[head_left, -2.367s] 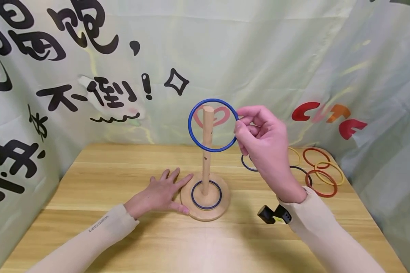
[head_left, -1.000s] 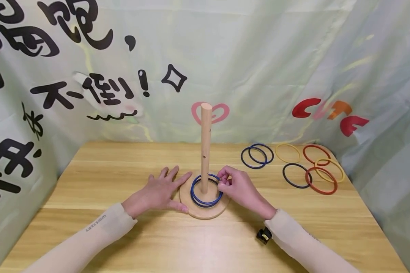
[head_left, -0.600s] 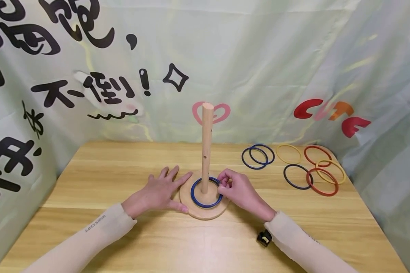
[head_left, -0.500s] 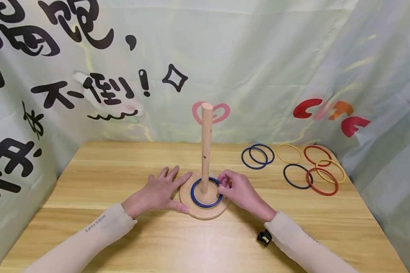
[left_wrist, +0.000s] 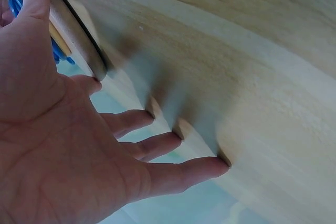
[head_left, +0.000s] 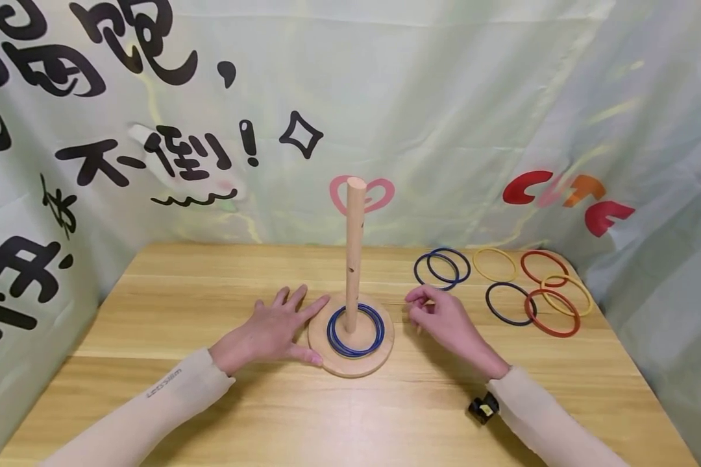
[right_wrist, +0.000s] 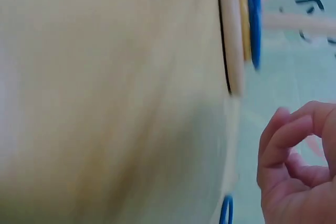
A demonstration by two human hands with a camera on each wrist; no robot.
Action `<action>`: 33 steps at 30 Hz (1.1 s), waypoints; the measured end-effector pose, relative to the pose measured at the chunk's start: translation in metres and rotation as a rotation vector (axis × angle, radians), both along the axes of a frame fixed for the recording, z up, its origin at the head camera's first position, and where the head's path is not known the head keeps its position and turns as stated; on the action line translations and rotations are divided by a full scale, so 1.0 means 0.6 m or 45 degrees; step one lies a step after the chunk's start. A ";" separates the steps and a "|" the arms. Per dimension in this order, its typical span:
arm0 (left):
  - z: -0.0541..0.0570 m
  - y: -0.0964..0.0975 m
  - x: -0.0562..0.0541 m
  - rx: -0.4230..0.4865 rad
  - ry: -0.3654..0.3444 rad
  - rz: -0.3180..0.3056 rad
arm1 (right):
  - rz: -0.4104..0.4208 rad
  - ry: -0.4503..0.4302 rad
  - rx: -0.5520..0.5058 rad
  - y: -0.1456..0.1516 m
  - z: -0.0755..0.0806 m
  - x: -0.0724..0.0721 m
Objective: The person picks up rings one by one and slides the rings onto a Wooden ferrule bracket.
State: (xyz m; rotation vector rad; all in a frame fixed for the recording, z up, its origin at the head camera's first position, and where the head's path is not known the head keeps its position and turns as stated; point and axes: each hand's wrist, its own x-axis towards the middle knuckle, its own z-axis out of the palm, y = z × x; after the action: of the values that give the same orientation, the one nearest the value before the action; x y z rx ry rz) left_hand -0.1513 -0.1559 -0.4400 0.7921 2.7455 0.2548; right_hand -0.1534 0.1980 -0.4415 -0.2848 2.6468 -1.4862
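Note:
A wooden peg [head_left: 354, 259] stands upright on a round wooden base [head_left: 350, 368]. Blue rings [head_left: 381, 324] lie around the foot of the peg, slightly offset from each other. From the right wrist, a yellow-tan band [right_wrist: 243, 19] shows between the base and those rings. My left hand [head_left: 274, 327] is spread flat beside the base, its thumb and index finger against the edge; in the left wrist view the other fingertips touch the table. My right hand [head_left: 444, 321] is to the right of the base, fingers loosely bent and holding nothing.
On the table [head_left: 222, 415] at the back right lie two overlapping blue rings [head_left: 434, 254], a yellow ring [head_left: 508, 259], a dark blue ring [head_left: 491, 311], two red rings [head_left: 561, 336] and another yellow ring [head_left: 589, 298]. A printed curtain [head_left: 444, 117] hangs behind.
My right hand brought a blue ring down over the peg onto the base, let it go and moved away to the right. The left hand has stayed in place.

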 end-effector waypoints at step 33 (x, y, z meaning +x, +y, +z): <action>-0.002 0.003 0.003 -0.007 0.020 0.007 | 0.042 0.368 0.608 0.058 -0.001 -0.070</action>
State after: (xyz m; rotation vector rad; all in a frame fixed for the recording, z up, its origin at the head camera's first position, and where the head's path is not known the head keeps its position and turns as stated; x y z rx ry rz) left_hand -0.1495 -0.1540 -0.4413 0.7881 2.7624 0.2426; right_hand -0.1952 0.2329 -0.4423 -0.5274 3.0927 -0.8099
